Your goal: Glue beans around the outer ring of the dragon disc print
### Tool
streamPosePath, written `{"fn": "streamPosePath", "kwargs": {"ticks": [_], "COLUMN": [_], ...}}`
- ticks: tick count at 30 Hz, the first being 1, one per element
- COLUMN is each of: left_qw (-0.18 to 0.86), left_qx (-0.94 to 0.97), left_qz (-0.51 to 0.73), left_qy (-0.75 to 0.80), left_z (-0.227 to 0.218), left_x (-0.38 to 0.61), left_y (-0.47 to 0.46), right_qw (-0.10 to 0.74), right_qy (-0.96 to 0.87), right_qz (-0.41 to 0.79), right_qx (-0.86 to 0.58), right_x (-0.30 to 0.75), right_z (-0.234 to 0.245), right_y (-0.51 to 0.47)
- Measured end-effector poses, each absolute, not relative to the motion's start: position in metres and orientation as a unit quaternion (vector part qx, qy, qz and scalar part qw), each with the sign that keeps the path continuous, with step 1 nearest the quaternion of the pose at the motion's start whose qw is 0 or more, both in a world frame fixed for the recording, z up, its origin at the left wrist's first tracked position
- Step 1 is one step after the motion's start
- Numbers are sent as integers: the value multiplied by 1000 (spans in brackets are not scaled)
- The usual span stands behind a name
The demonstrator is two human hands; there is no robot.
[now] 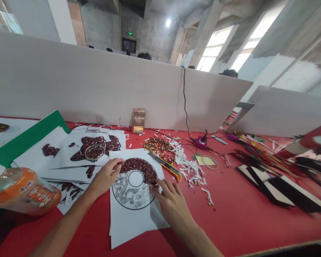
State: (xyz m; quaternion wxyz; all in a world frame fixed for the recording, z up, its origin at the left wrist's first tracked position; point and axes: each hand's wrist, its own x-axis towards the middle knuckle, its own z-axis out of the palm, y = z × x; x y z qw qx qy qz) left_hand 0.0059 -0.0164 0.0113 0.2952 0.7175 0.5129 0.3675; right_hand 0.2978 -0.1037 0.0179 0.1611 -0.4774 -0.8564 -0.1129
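A white sheet point(133, 228) printed with a round dragon pattern lies on the red table. Dark red, glossy beans point(136, 165) cover the upper and right part of the ring around its blank centre circle. My left hand point(108, 176) rests at the ring's upper left, fingers stretched out with their tips on the beans. At the ring's right side, my right hand point(169, 200) has thumb and forefinger brought together around a dark bean point(156, 185), partly hidden by the fingertips. A yellow and black utility knife point(168, 167) lies right of the ring, blade extended.
Loose beans and corn-like kernels point(157, 145) and white paper scraps point(188, 162) lie beyond the sheet. More bean-covered sheets point(82, 160) and an orange-labelled bottle point(24, 192) stand left. A purple power adapter point(202, 141), tape ring point(211, 163) and black-and-cream blocks point(280, 189) are right.
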Motion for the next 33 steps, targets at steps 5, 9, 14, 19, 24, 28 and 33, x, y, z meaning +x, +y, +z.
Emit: {"fn": "streamPosePath", "kwargs": {"ticks": [5, 9, 14, 19, 24, 28, 33], "left_qw": [295, 289, 291, 284, 289, 285, 286], "left_qx": [719, 722, 722, 726, 725, 725, 721], "left_qz": [368, 369, 373, 366, 360, 367, 361], "left_qy": [510, 508, 505, 509, 511, 508, 518], "left_z": [7, 6, 4, 5, 4, 5, 7], "left_x": [5, 5, 5, 4, 4, 5, 6], "left_y": [-15, -14, -13, -14, -13, -14, -15], "right_qw": [212, 255, 217, 240, 259, 256, 269], "right_qy": [-847, -831, -843, -819, -824, -844, -843], "right_qz": [12, 85, 120, 181, 215, 225, 231], "right_qx": [-488, -486, -478, -488, -455, -414, -405], "right_x": [311, 319, 311, 308, 315, 321, 325], "right_z": [32, 38, 37, 31, 29, 30, 22], "right_y": [-95, -80, -62, -53, -47, -45, -40]}}
